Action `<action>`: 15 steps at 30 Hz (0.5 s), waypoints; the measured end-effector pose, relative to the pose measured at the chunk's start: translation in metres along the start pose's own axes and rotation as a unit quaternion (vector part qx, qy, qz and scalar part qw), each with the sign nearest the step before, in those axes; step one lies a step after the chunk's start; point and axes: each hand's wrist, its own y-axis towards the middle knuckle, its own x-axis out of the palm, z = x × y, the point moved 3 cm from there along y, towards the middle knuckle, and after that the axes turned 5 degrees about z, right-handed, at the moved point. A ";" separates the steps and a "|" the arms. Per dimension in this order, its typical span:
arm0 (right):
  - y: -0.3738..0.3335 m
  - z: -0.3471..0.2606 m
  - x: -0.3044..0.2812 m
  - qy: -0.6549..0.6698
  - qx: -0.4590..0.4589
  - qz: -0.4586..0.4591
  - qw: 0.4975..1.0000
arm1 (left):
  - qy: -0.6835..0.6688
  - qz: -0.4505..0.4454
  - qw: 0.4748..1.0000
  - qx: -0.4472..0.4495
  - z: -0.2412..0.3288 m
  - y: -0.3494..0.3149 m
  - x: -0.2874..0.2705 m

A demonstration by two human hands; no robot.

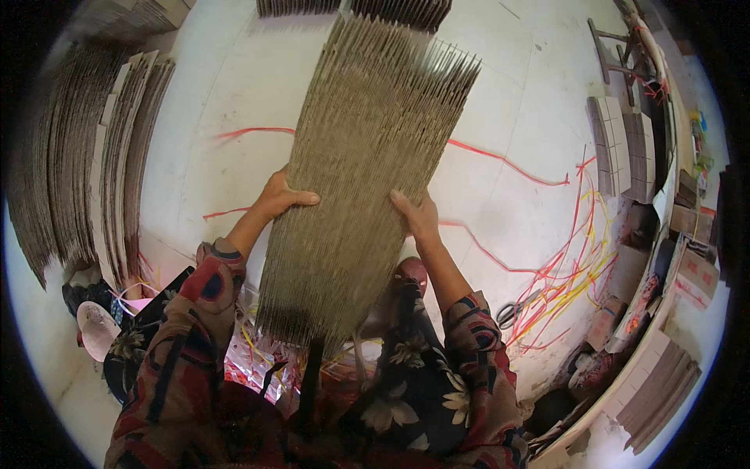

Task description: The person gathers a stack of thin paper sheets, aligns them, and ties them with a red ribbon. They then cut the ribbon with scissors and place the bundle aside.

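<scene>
Gripping a thick stack of narrow cardboard pieces (359, 172) from both sides, the person holds it in the centre of the frame, its many edges turned up toward the view. The left hand (283, 198) clasps the left side, thumb laid over the edges; the right hand (419, 215) clasps the right side the same way — the other fingers of both are mostly hidden. The stack leans a little, its top end toward the upper right and its lower end above the person's lap; whether that end rests on anything cannot be told.

Red straps lie on the pale floor (219, 94) to either side of the stack. Right of centre, a loose tangle of red and yellow strapping (574, 262) spreads out, with dark-handled scissors (512, 313) near its lower left. Tall cardboard stacks (58, 156) fill the upper left, more dark stacks (402, 9) show at the top edge, and smaller cardboard bundles (609, 144) stand at the right. Patterned sleeves (191, 328) come in from the lower edge, either side of dark floral clothing (398, 406) — more strapping scraps (250, 359) show beside it.
</scene>
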 end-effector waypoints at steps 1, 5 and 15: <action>0.000 0.001 0.004 0.014 0.022 -0.012 1.000 | 0.002 0.008 1.000 0.001 -0.002 -0.002 -0.005; 0.006 0.005 -0.006 0.024 0.008 -0.019 1.000 | -0.023 0.010 1.000 0.010 -0.009 0.004 0.002; 0.045 -0.056 -0.049 -0.153 -0.169 0.203 0.952 | -0.002 0.029 0.999 0.020 -0.018 0.003 -0.009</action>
